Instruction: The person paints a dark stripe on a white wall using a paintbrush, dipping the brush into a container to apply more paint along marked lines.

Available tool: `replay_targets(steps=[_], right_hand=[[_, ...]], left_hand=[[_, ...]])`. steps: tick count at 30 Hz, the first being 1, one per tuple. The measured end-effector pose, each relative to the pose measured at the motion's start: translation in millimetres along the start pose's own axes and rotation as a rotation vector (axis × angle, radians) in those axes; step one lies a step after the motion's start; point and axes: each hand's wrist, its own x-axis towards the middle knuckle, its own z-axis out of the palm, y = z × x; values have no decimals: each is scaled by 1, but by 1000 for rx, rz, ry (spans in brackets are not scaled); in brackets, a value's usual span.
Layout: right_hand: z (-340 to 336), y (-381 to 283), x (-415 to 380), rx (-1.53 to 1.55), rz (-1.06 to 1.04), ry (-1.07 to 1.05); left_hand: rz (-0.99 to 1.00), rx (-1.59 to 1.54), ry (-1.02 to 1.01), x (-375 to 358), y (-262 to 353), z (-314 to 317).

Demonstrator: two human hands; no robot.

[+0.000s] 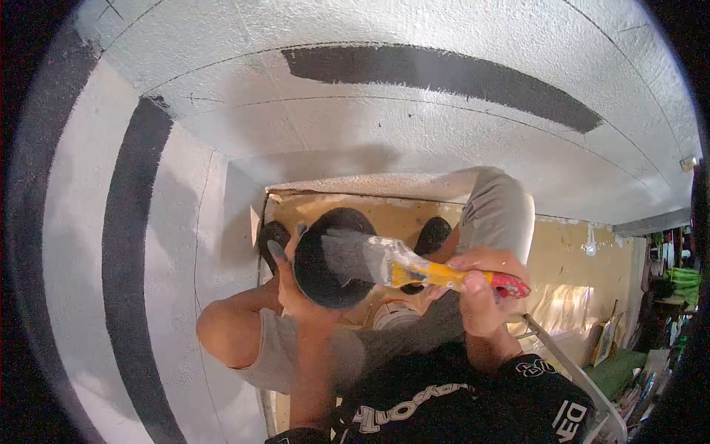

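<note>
My left hand [293, 296] is wrapped around the side of a round, dark paint pot [316, 277], with its thumb up along the rim. Dark paint coats the inside of the pot, and there is a dark smear on my thumb. My right hand [484, 292] grips a paintbrush [436, 273] by its yellow and red handle. The brush lies nearly level, its white-smeared ferrule toward the pot and its dark bristles over the pot's opening. Where the bristle tips end is hard to see against the dark paint.
A white textured wall [244, 122] carries pencilled curves and a dark painted band [444, 70]. More dark stripes [133, 237] run down the left wall. My bent knees are close to the wall. A metal ladder [566, 362] and assorted clutter [677, 296] stand at right.
</note>
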Motion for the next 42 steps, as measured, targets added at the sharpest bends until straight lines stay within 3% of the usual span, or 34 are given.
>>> replay_targets(steps=[4,11,12,14,18,24,25,27,34,42], right_hand=[[-6,6,-6,26,-40,86],[-13,8,5,68,-51,18],[-14,-1,10,37,-7,-52],[-24,-11,21,-81,70,-151],[-45,-25,47,-249,1,-446],[-39,-48,79,-526,-442,-469],[-33,-54,85,-537,-452,-473],[-18,-64,100,-749,-707,-600],[8,-52,135,-1006,-920,-802],[20,-16,174,-1161,-1165,-884]], left_hand=[[65,67,-49,2,13,20],[219,227,-82,6,36,43],[237,221,-66,6,37,41],[503,730,-13,4,35,36],[429,790,67,13,27,29],[693,851,148,45,41,55],[700,837,149,51,41,56],[577,814,191,60,42,60],[641,673,238,101,20,47],[700,887,333,106,-9,15]])
